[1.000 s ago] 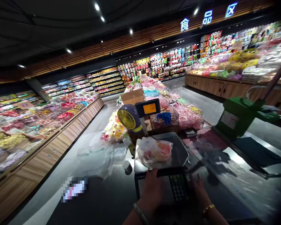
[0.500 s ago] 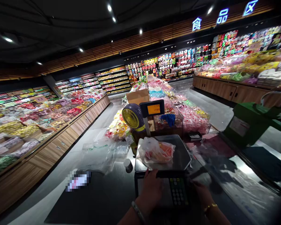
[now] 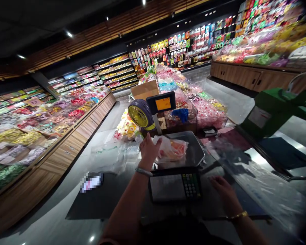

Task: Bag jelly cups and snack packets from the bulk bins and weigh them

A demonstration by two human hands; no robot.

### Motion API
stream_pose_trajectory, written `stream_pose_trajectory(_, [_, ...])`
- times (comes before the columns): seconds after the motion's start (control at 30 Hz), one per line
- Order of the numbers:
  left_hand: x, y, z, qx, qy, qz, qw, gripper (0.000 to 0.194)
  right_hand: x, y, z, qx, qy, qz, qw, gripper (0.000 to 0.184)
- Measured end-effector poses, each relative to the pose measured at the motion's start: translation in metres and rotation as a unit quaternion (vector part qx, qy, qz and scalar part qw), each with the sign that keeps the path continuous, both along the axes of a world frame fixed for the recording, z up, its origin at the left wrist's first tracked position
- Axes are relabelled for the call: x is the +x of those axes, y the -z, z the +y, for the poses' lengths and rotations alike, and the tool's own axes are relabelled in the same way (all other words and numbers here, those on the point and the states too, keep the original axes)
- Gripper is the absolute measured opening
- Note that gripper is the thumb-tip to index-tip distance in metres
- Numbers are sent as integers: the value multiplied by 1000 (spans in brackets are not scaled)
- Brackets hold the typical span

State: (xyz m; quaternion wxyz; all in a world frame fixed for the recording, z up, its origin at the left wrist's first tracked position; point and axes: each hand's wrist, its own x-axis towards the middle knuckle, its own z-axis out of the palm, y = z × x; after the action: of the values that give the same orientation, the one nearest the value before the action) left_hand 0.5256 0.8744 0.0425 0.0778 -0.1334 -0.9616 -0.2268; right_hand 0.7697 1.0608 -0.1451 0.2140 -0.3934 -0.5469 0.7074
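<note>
A clear plastic bag (image 3: 173, 149) with reddish-orange contents lies on the metal pan (image 3: 195, 148) of a weighing scale. My left hand (image 3: 149, 149) is at the bag's left end, thumb and fingers apart; whether it presses the plastic is hard to tell. Below the pan is the scale's keypad (image 3: 190, 186), and behind it stands the lit orange display (image 3: 163, 102). To the right of the keypad, over the dark counter, my right hand (image 3: 223, 190) is loosely extended with nothing visible in it.
A purple and yellow fan (image 3: 140, 114) stands left of the display. Loose plastic bags (image 3: 109, 156) lie at left, near a phone (image 3: 91, 182). Plastic sheeting (image 3: 257, 194) and a green container (image 3: 267, 110) are at right. Candy bins (image 3: 211, 117) extend behind the scale.
My left hand has moved from the keypad area up to the bag's left end. The display's digits differ. My view has tilted downward; my right hand stays beside the scale.
</note>
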Motion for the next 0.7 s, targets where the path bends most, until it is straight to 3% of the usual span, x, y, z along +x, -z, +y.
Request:
stream_pose_trajectory(0.13, [-16,-9,7,-1,36,-11,999,84,0,-15,-6,-59,-28,14,998,30])
stream_pose_trajectory(0.27, [-18,-2,8,48,62,-40,996,81,-6,-26,-3,-44,-47,33,997,34])
stream_pose_trajectory(0.4, [-22,10,9,149,102,-83,980,34,-22,-30,2,7,-41,64,997,41])
stream_pose_trajectory(0.47, [-23,10,10,233,119,-90,961,24,-33,-31,3,13,-37,92,995,43])
stream_pose_trajectory(0.53, [-22,4,11,326,132,-83,932,27,-42,-35,4,6,-43,122,992,43])
stream_pose_trajectory(0.7, [-4,-31,1,503,125,-53,853,30,-57,-67,-1,-5,-56,175,983,49])
